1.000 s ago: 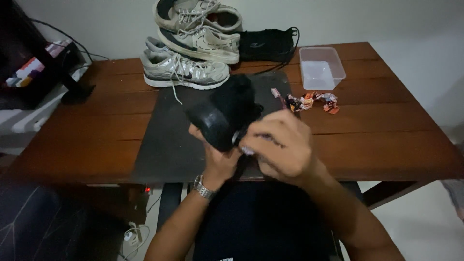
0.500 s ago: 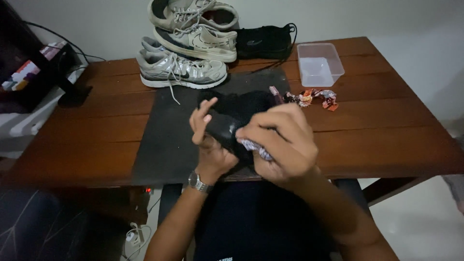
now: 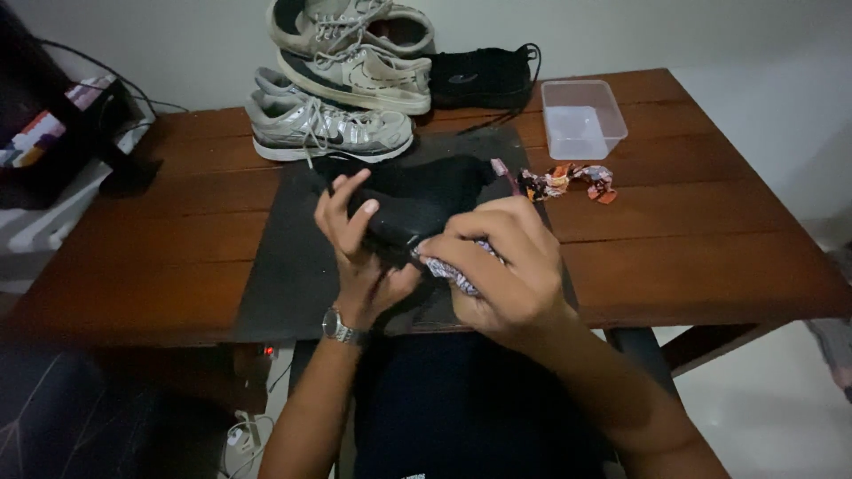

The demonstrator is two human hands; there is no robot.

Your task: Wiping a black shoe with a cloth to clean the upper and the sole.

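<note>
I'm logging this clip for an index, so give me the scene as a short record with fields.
setting: wooden table with a dark mat
left hand: left hand holds a black shoe above the mat
right hand: right hand presses a patterned cloth against the shoe
behind: silver sneaker, two more grey sneakers stacked, another black shoe
right side: clear plastic container, crumpled colourful cloth
wrist: watch
</note>
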